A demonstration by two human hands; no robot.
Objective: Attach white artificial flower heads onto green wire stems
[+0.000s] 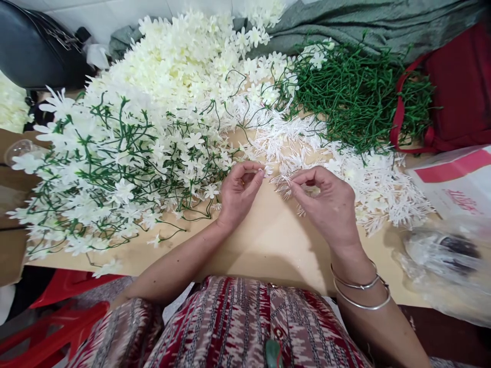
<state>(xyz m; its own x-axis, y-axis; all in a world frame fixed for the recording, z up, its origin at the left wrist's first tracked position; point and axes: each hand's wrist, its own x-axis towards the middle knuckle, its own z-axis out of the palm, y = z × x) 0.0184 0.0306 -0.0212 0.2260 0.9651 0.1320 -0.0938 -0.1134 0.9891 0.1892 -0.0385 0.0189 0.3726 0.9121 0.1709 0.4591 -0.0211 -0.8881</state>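
Note:
Over the front of the table, my left hand (241,191) is closed in a pinch, with a small white artificial flower (268,170) at its fingertips. Its far side is partly hidden by the thumb. Just to the right, my right hand (326,202) pinches a thin white stamen sprig (283,184) between thumb and forefinger. The two hands are a short gap apart. White flowers on green stems (130,168) are heaped left of my left hand. Loose white stamen sprigs (387,189) lie beyond and right of my right hand.
A large pile of cream-white blossoms (184,56) fills the back. Green plastic stems (345,94) are heaped at back right, beside a dark red bag (460,87). Clear plastic bags (441,266) lie at right. A black bag (42,46) stands back left; red stools (57,327) are below.

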